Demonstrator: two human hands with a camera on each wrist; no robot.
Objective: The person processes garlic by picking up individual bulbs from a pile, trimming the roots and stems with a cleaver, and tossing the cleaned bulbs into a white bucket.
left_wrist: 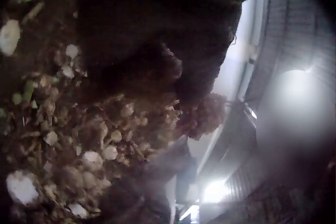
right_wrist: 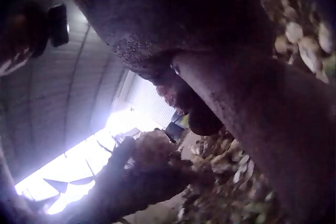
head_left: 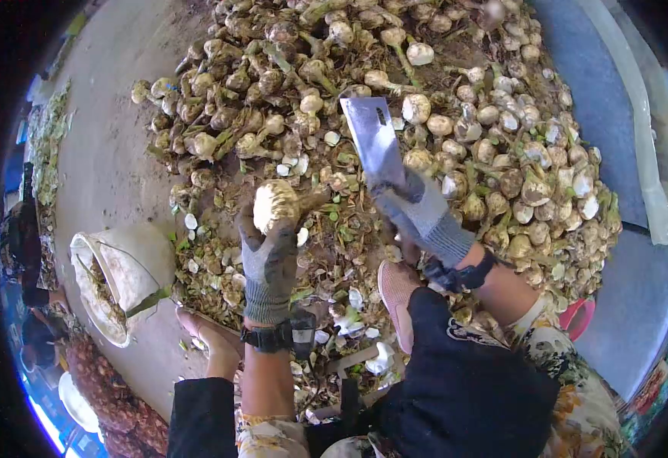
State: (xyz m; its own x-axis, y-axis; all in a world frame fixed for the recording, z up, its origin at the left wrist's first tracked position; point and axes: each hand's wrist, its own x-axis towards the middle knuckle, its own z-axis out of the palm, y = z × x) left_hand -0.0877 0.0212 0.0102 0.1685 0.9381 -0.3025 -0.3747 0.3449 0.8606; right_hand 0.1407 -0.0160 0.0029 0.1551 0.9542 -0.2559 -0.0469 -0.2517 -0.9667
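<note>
In the head view the left hand (head_left: 270, 263), in a grey glove, grips a large pale bulb (head_left: 275, 204) whose ridged, whitish face is turned up; its stem points right. To its right, the gloved right hand (head_left: 419, 210) holds a cleaver (head_left: 375, 140) by the handle, the broad blade pointing up and away from the bulb. Blade and bulb are apart. In the right wrist view the bulb (right_wrist: 152, 149) shows beyond the dark glove of the right hand (right_wrist: 173, 19). The left wrist view is dark and blurred around the left hand (left_wrist: 152, 40).
A heap of bulbs (head_left: 440, 125) with stems spreads across the far side and right. Trimmings (head_left: 212, 263) litter the ground between the feet. A white bucket (head_left: 144, 259) lies tipped at the left. Red net sacks (head_left: 109, 389) are at lower left, a pink container (head_left: 578, 317) at right.
</note>
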